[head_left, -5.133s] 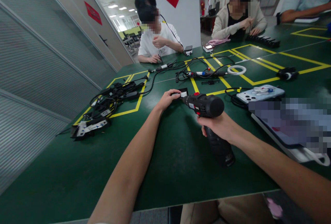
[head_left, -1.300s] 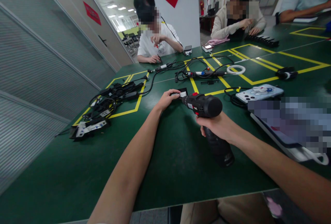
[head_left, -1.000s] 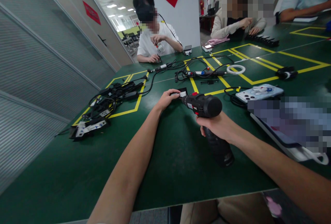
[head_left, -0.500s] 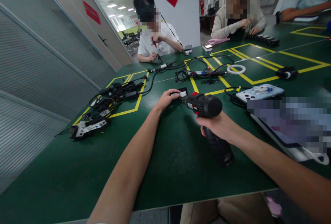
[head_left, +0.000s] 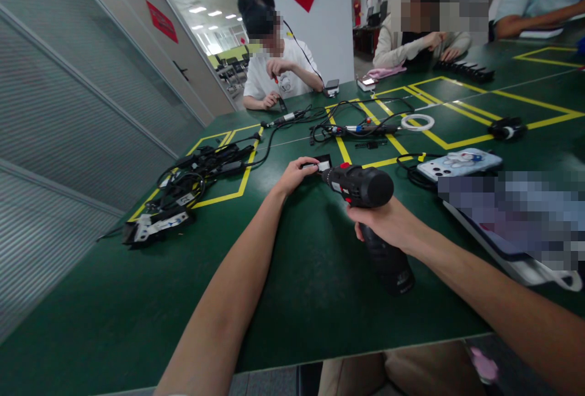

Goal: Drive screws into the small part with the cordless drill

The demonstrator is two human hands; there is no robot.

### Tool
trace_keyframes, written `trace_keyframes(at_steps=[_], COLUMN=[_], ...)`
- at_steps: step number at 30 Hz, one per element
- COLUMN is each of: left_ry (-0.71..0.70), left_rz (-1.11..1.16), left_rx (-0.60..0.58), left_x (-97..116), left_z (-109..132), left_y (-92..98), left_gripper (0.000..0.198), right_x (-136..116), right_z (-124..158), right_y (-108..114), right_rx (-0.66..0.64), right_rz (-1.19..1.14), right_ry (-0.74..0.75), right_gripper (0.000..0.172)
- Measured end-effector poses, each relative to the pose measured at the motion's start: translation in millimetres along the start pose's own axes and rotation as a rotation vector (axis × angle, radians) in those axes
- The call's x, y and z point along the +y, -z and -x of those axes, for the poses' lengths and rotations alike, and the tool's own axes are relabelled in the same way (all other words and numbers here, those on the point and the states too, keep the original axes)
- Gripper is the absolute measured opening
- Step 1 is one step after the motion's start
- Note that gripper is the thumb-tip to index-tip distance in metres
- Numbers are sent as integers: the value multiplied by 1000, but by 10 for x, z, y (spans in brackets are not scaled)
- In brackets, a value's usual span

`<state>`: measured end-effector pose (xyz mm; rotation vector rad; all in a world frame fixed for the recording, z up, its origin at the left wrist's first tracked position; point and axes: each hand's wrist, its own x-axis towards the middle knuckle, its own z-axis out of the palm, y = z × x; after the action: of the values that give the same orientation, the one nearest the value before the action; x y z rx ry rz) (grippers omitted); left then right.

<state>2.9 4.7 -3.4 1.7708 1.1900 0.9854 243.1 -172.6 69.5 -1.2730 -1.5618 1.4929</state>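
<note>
"Two bare hands over the dark green surface point(head_left: 137, 304). What has the right hand point(head_left: 384, 223) got?"

"A black pistol-shaped power drill point(head_left: 363, 187) with red accents. Grip firmly closed round the handle; chuck aimed at ten o'clock, battery base toward five."

"And the left hand point(head_left: 293, 177)?"

"Fingers against a small flat black piece with a white patch point(head_left: 324, 166). Pinching or merely pressing: cannot tell. Fingers cover part of it."

"Where does that piece lie?"

"On the surface, ten o'clock from the drill body, right at the chuck. Whether the tip touches it: too small to tell."

"Surroundings, taking the drill as centre?"

"Nine o'clock: a tangled heap of black cables point(head_left: 217, 164), beside yellow tape lines. Between one and two: a flat white ring point(head_left: 417, 129). Three o'clock: a pale blue phone with dark camera lenses point(head_left: 457, 164)."

"Anyone near?"

"Eleven o'clock, across the surface: a person in a white T-shirt point(head_left: 299, 55), one hand raised before the chest, the other low at the edge."
</note>
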Motion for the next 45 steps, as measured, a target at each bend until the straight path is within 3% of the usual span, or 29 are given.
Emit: trace_keyframes(at_steps=[18, 45], left_ry=[20, 0], left_rz=[-120, -110], left_rx=[11, 6], left_x=[55, 35], left_z=[10, 10], left_y=[-1, 13], left_gripper=[40, 40], right_x=[-14, 10], right_z=[15, 5], right_y=[-1, 11], right_rx=[11, -27], right_rz=[14, -46], right_ry=[-9, 22], right_gripper=[14, 11])
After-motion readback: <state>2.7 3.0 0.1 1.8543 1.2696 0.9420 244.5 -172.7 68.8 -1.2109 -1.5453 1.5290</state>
